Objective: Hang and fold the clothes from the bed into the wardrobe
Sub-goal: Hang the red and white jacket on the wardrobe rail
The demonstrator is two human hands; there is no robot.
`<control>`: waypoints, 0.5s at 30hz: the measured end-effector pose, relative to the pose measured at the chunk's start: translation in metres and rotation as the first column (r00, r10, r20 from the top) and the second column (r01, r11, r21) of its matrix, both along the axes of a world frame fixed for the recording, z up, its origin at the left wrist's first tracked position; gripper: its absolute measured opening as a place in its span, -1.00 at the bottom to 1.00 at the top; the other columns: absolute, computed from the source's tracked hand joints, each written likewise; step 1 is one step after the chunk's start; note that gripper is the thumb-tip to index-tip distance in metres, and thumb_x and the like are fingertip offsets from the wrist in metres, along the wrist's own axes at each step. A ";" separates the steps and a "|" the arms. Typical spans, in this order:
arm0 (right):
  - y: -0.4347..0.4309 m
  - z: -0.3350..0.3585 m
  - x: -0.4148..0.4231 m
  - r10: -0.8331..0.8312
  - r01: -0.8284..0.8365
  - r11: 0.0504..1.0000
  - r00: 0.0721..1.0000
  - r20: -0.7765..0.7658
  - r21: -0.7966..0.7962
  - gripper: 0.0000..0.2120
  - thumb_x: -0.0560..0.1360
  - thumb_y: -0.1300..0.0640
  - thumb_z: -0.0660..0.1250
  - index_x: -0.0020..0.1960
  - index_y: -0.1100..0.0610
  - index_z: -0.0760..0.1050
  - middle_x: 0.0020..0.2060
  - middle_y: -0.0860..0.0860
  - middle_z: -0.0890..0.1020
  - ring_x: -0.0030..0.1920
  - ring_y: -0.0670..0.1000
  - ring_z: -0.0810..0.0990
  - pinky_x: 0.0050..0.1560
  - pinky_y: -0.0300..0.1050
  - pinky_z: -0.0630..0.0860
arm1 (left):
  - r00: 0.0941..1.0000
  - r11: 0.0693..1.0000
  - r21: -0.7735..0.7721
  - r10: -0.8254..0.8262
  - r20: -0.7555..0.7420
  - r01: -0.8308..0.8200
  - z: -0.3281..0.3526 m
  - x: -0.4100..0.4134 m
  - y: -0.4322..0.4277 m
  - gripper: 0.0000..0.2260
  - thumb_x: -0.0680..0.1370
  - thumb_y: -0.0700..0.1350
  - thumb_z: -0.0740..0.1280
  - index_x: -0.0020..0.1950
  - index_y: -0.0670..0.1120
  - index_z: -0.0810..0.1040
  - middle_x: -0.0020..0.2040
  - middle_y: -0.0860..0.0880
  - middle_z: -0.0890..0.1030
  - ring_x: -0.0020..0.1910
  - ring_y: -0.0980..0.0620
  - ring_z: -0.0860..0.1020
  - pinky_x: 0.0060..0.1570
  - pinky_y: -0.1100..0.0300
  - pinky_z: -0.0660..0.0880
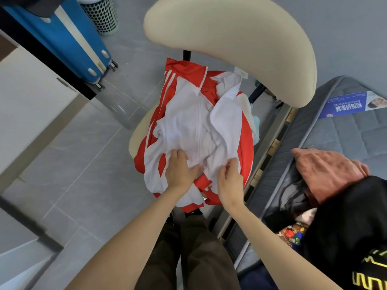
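A red and white track jacket (196, 122) lies spread on the seat of a beige chair (230, 38), collar towards the backrest, zip partly open. My left hand (180, 170) presses flat on the white fabric near the hem. Beside it, my right hand (230, 178) pinches the white front edge of the jacket between thumb and fingers. On the bed (345, 139) at the right lie more clothes: a pink garment (326, 174), a black garment with yellow print (351, 237) and a colourful patterned piece (293, 235).
A blue suitcase (69, 38) and a mesh bin (100, 15) stand at the back left. A white cabinet or wardrobe panel (31, 105) runs along the left. Grey tiled floor (88, 174) lies between it and the chair. A blue leaflet (351, 104) lies on the mattress.
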State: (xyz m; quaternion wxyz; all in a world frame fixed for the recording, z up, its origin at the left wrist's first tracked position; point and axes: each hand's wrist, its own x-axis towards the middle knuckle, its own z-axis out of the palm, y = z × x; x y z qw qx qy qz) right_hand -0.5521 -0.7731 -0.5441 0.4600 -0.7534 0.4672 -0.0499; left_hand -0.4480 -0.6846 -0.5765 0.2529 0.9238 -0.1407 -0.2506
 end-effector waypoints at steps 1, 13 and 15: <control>-0.002 0.003 -0.004 -0.039 0.040 0.999 0.999 0.018 -0.022 -0.93 0.66 0.16 0.09 0.00 0.09 0.30 -0.37 -0.03 0.44 -0.50 -0.14 0.42 -0.53 -0.32 0.31 | 1.000 1.000 0.013 -0.003 0.026 0.003 -0.002 -0.001 -0.001 -0.58 0.45 0.12 0.43 0.10 -0.13 0.41 0.10 -0.02 0.39 0.03 0.03 0.44 -0.19 0.23 0.40; -0.033 0.043 -0.012 -0.137 0.147 0.972 0.988 0.070 -0.184 -0.90 0.62 0.05 0.16 -0.08 0.00 0.32 -0.37 -0.08 0.47 -0.41 -0.18 0.44 -0.45 -0.34 0.30 | 0.975 0.926 -0.338 0.109 -0.192 -0.170 0.024 0.015 0.030 -0.90 0.52 -0.05 0.41 -0.07 -0.01 0.51 -0.22 0.15 0.54 -0.21 0.22 0.50 -0.25 0.45 0.39; -0.039 0.056 -0.003 -0.127 0.151 0.963 0.985 0.115 -0.225 -0.86 0.61 0.04 0.22 -0.13 -0.03 0.33 -0.39 -0.09 0.46 -0.39 -0.16 0.44 -0.43 -0.33 0.35 | 0.972 0.889 -0.410 0.137 -0.191 -0.206 0.045 0.033 0.032 -0.91 0.50 -0.04 0.43 -0.11 0.04 0.53 -0.23 0.19 0.57 -0.20 0.22 0.54 -0.20 0.45 0.41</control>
